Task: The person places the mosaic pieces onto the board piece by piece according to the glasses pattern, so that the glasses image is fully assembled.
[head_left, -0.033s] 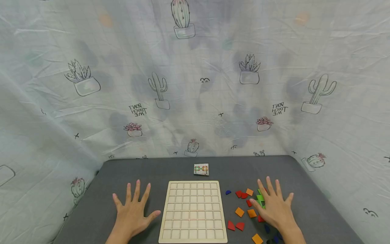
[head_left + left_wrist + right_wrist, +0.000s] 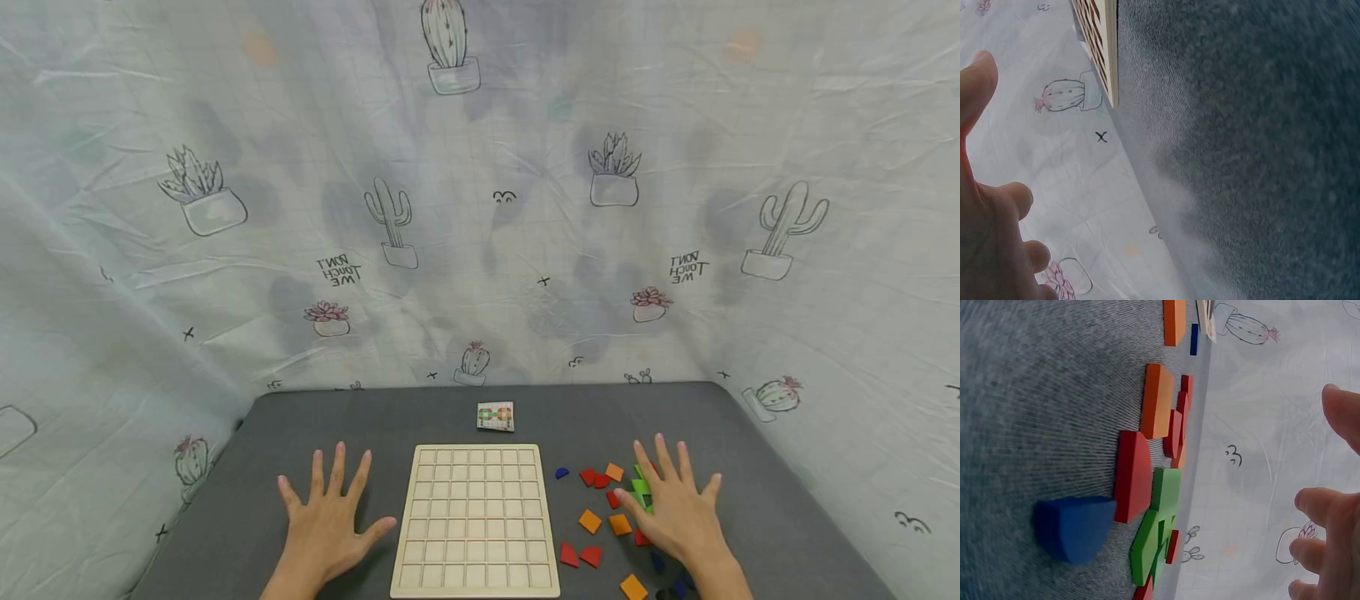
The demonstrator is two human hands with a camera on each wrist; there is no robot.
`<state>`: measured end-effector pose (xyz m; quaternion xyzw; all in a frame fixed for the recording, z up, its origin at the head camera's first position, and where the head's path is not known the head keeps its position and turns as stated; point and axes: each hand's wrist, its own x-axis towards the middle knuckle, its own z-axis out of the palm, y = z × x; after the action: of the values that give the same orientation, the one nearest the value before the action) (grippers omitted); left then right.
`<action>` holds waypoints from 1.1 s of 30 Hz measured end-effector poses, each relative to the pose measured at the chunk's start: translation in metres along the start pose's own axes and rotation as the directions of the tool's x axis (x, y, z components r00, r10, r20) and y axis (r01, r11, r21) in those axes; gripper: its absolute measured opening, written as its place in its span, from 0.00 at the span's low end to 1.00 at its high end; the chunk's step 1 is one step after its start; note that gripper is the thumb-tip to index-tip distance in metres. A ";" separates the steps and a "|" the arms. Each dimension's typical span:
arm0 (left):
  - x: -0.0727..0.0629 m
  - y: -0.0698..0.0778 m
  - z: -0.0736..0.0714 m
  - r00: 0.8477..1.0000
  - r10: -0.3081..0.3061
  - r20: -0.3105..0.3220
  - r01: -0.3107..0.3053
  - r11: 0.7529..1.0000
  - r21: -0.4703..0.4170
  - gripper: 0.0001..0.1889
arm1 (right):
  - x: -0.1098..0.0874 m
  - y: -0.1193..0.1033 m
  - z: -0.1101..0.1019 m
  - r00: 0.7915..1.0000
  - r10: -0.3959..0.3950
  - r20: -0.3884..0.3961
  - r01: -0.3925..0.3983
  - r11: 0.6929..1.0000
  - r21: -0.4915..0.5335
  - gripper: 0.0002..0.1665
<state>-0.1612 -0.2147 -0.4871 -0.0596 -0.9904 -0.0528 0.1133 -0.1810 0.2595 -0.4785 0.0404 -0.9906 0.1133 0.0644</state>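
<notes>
My left hand (image 2: 324,525) is spread with straight fingers, left of a pale wooden grid board (image 2: 403,533) divided into square cells. Its thumb points towards the board's left edge and it holds nothing. My right hand (image 2: 681,517), fingers also spread, hovers over loose coloured pieces on the right and hides some of them. Under and around it lie green pieces (image 2: 1165,490), a red piece (image 2: 1132,478), an orange piece (image 2: 1157,403) and a dark blue piece (image 2: 1075,528). In the right wrist view the fingers (image 2: 1322,506) stay apart from the pieces.
A small card (image 2: 496,417) printed with a coloured pattern lies behind the board on the dark grey tabletop (image 2: 337,417). More red pieces (image 2: 591,557) and an orange tile (image 2: 590,522) lie between board and right hand. A white curtain (image 2: 480,250) with cactus drawings surrounds the table.
</notes>
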 end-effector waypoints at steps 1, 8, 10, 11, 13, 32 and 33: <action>0.000 0.000 0.000 1.000 0.002 -0.001 -0.002 1.000 0.002 0.49 | 0.000 0.000 0.001 1.000 -0.002 0.001 0.002 1.000 0.002 0.50; -0.001 -0.001 0.003 1.000 0.014 0.003 -0.014 1.000 0.017 0.49 | 0.002 0.003 0.005 0.999 -0.032 -0.034 0.032 0.999 0.001 0.48; -0.002 -0.001 0.005 1.000 0.027 -0.007 -0.027 0.999 0.025 0.49 | 0.003 0.003 0.006 0.997 -0.055 -0.056 0.055 0.998 0.002 0.46; -0.002 0.000 0.006 0.999 0.037 -0.014 -0.036 0.999 0.031 0.49 | 0.003 0.003 0.006 0.996 -0.068 -0.066 0.068 0.998 0.011 0.45; -0.003 0.001 0.007 0.998 0.058 -0.024 -0.057 0.998 0.026 0.48 | 0.004 0.003 0.007 0.993 -0.084 -0.077 0.087 0.995 0.039 0.41; 0.000 0.011 0.021 0.963 0.269 0.037 -0.180 0.736 -0.652 0.31 | 0.012 -0.003 0.026 0.991 0.084 0.101 -0.114 0.928 0.355 0.22; 0.001 0.009 0.023 0.959 0.280 0.043 -0.179 0.716 -0.675 0.30 | 0.012 -0.003 0.027 0.991 0.089 0.100 -0.120 0.925 0.360 0.22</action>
<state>-0.1659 -0.2025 -0.5080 -0.2222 -0.8965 -0.3827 0.0196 -0.1960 0.2493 -0.5022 0.0035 -0.9549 0.2969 0.0089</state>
